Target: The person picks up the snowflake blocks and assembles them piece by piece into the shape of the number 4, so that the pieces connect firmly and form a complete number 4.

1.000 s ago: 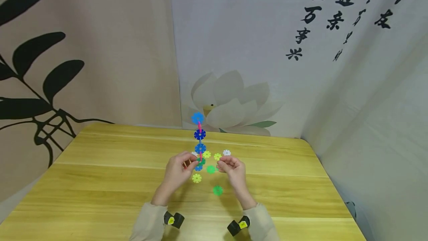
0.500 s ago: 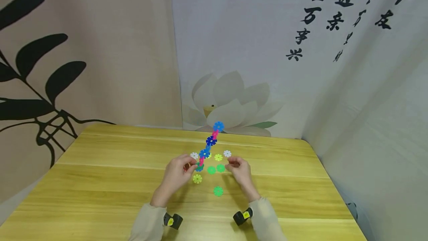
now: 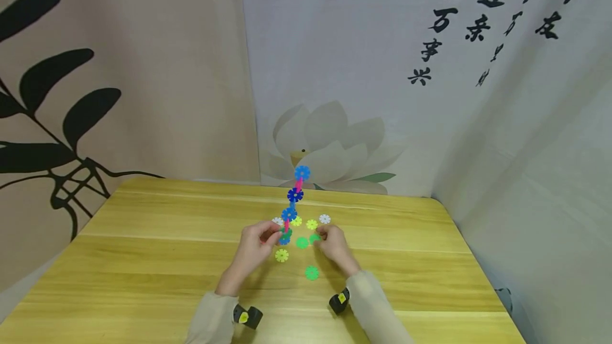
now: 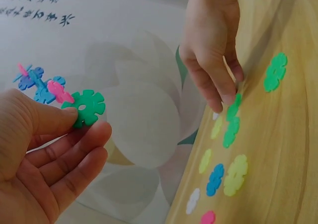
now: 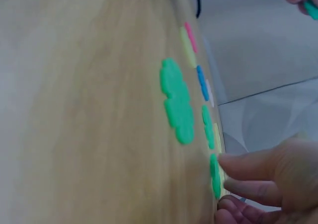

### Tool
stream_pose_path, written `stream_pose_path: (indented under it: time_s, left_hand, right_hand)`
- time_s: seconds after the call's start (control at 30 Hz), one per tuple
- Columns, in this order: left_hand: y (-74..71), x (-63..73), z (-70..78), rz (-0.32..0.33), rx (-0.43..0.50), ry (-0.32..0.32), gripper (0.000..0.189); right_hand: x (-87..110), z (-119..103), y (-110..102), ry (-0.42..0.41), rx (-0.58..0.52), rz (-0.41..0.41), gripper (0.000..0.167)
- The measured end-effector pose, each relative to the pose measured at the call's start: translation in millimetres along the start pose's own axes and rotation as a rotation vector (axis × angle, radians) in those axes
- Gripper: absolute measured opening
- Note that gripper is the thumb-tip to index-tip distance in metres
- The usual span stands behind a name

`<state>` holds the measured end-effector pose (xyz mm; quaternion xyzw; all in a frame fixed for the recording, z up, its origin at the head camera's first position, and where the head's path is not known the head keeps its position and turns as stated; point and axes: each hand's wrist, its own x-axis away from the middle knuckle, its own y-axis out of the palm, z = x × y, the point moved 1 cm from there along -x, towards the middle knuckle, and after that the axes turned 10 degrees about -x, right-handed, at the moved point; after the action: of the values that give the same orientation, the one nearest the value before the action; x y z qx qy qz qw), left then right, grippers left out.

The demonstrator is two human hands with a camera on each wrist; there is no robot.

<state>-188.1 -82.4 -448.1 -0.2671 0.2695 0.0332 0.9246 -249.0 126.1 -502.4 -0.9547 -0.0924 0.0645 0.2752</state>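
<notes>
My left hand [image 3: 255, 244] pinches a green snowflake disc [image 4: 88, 108] between thumb and forefinger, the other fingers loosely bent below. That disc is the bottom of a chain of linked discs [image 3: 295, 195], blue and pink, rising in the air with a slight lean to the right. My right hand [image 3: 333, 244] reaches down to a loose green disc [image 4: 232, 107] lying on the table. Its fingertips are right at the disc's edge. In the right wrist view the thumb [image 5: 246, 165] and fingers are spread apart beside this disc.
Between the hands lie a second green disc [image 3: 302, 242] and a yellow disc [image 3: 281, 255]; another green disc [image 3: 312, 273] is nearer me. White [image 3: 324, 218], yellow [image 3: 312, 224], blue [image 4: 215, 179] and pink [image 4: 208, 217] discs lie about. A printed curtain [image 3: 334, 68] hangs behind the wooden table [image 3: 143, 259].
The chain, upright at first, swung over to the right and has partly straightened again. My right hand drew back to the right, then came left and down to the loose green disc.
</notes>
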Motion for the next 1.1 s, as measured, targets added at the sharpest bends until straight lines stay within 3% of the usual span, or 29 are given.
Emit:
stream_pose_path:
  time_s: [0.13, 0.27, 0.5, 0.63, 0.8, 1.1]
  left_hand:
    - [-0.6, 0.7, -1.6, -0.004, 0.029, -0.057, 0.01]
    - [-1.9, 0.6, -4.5, 0.003, 0.055, -0.102, 0.009]
    - [-4.3, -0.4, -5.2, 0.058, 0.103, -0.159, 0.009]
    - [-10.1, -0.8, 5.8, 0.043, 0.1, -0.176, 0.007]
    - [-18.6, -0.5, 21.1, 0.014, 0.125, -0.182, 0.006]
    - [-17.7, 0.1, 21.5, 0.011, 0.199, -0.237, 0.007]
  right_hand:
    - [-5.0, -3.4, 2.7, -0.023, 0.103, -0.024, 0.024]
    - [-9.9, -5.3, 3.1, 0.003, 0.144, -0.036, 0.021]
    - [-12.9, -4.9, -0.9, 0.111, 0.133, -0.082, 0.025]
    - [-12.1, -3.3, -1.3, 0.143, 0.102, -0.073, 0.027]
    - [-10.1, 1.6, -1.0, 0.106, 0.076, -0.035, 0.027]
    - [-6.5, 5.7, -3.0, 0.018, 0.022, 0.026, 0.013]
